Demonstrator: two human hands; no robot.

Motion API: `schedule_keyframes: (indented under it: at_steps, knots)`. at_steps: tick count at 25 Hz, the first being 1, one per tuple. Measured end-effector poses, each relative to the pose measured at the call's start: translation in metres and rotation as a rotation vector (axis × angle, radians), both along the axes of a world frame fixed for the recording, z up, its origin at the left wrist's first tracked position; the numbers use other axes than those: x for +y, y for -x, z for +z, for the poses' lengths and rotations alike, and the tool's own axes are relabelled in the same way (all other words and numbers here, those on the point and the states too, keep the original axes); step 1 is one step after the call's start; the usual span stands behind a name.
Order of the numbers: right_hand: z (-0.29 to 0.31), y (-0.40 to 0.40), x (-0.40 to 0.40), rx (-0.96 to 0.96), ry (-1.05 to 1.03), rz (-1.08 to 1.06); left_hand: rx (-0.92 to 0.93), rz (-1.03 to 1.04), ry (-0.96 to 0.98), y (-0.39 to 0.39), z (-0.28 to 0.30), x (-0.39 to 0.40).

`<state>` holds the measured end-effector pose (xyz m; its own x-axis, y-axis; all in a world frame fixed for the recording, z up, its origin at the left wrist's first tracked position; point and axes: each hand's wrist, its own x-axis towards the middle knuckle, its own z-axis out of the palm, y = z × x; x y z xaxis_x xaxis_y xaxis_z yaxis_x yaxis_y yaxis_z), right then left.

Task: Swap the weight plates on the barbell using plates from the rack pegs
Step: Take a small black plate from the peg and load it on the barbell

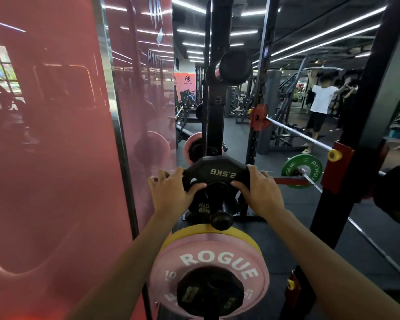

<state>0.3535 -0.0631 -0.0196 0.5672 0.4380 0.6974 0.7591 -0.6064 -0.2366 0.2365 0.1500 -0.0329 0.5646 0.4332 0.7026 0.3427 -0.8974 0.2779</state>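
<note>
On rack peg (219, 218), both hands gripping plate (217, 173) edges

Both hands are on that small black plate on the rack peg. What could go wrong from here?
The black 2.5 kg plate is pinched at its edges by the left hand and right hand; it might slip and drop onto the pink Rogue bumper plate right below. Thumbs near the centre hole could get pinched against the black rack peg.
</note>
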Motion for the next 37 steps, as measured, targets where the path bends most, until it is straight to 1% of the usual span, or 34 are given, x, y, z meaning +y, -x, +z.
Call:
schedule_keyframes:
  at_steps: [5,7,10,12,14,17,19,24,27,29,33,37]
  knots:
    - [0.002,0.048,-0.038,-0.076,0.034,0.039,-0.079,-0.015,-0.049,0.055,-0.003,-0.036]
    - [0.001,0.074,-0.053,-0.069,0.009,0.066,-0.117,-0.022,-0.061,0.084,-0.004,-0.052]
    - [-0.002,0.122,-0.09,-0.048,0.019,0.111,-0.106,0.0,-0.038,0.135,-0.005,-0.089]
    - [-0.005,0.151,-0.124,-0.058,0.008,0.114,-0.082,0.012,-0.05,0.166,-0.006,-0.123]
    - [-0.008,0.181,-0.166,-0.071,-0.002,0.08,-0.073,-0.021,-0.064,0.192,-0.007,-0.162]
    - [-0.012,0.22,-0.232,-0.086,0.012,0.023,-0.083,-0.09,-0.101,0.216,-0.016,-0.217]
    - [-0.019,0.243,-0.286,-0.075,0.002,-0.038,-0.04,-0.133,-0.13,0.225,-0.02,-0.263]
    - [-0.032,0.284,-0.401,-0.059,0.009,-0.237,-0.019,-0.305,-0.135,0.224,-0.025,-0.367]
    - [-0.032,0.296,-0.463,-0.077,0.023,-0.363,0.037,-0.372,-0.147,0.213,-0.024,-0.424]
    - [-0.034,0.298,-0.5,-0.073,0.028,-0.422,0.033,-0.426,-0.169,0.203,-0.024,-0.46]
    - [-0.04,0.286,-0.561,-0.079,0.024,-0.508,-0.008,-0.521,-0.158,0.172,-0.028,-0.519]
    - [-0.049,0.246,-0.621,-0.05,0.04,-0.583,0.001,-0.619,-0.133,0.119,-0.036,-0.58]
